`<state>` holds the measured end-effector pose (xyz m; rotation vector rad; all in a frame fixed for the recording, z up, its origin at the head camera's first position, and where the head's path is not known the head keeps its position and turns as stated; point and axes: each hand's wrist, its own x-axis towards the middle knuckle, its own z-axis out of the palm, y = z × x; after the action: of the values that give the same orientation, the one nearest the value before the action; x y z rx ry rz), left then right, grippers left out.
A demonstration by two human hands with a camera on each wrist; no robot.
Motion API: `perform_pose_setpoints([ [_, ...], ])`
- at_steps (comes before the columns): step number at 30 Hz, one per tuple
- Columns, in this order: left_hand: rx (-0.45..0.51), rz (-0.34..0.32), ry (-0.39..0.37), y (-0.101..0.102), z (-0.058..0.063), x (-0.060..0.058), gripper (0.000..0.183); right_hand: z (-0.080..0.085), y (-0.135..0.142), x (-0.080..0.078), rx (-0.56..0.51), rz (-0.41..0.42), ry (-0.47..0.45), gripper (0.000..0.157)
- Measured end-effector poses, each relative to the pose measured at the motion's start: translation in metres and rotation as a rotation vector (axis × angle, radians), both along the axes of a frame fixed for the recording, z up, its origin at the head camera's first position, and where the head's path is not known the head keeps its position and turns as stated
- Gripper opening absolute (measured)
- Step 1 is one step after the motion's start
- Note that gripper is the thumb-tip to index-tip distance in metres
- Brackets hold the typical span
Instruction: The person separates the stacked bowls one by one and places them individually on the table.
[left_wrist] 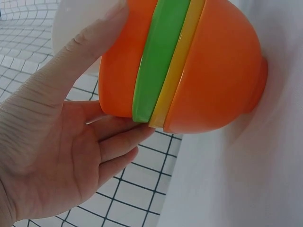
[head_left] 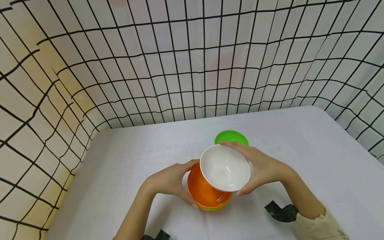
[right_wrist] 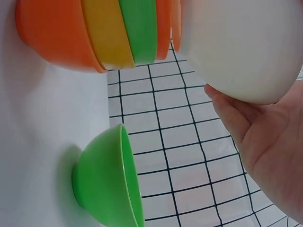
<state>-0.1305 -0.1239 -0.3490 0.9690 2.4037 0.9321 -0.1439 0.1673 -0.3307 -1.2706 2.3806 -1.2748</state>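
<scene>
My left hand [head_left: 168, 180] grips the sides of a stack of nested bowls [head_left: 204, 188], thumb on one side and fingers on the other. From the bottom, the left wrist view shows an orange bowl [left_wrist: 222, 71], a yellow rim [left_wrist: 177, 61], a green bowl [left_wrist: 158, 61] and orange at the top [left_wrist: 125, 66]. In my right hand [head_left: 265, 165] is a white bowl [head_left: 225, 168], pinched at its right side and tilted above the stack, partly covering the orange one. Behind them stands a separate green bowl [head_left: 231, 136], its near part hidden.
A white-covered table [head_left: 135, 146] carries the bowls. Beyond its back and left edges rises a white sheet with a black grid [head_left: 180, 66]. Dark bands [head_left: 282, 212] sit around the wrists.
</scene>
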Motion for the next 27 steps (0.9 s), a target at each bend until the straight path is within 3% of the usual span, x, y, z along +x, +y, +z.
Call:
perform_pose_setpoints([
  [15, 0.029, -0.002, -0.03, -0.001, 0.0, 0.0, 0.098, 0.004, 0.013, -0.004, 0.048, -0.128, 0.062, 0.109],
  [27, -0.002, 0.017, -0.037, 0.0, 0.002, 0.001, 0.1, 0.007, 0.025, -0.009, 0.102, -0.241, 0.094, 0.111],
])
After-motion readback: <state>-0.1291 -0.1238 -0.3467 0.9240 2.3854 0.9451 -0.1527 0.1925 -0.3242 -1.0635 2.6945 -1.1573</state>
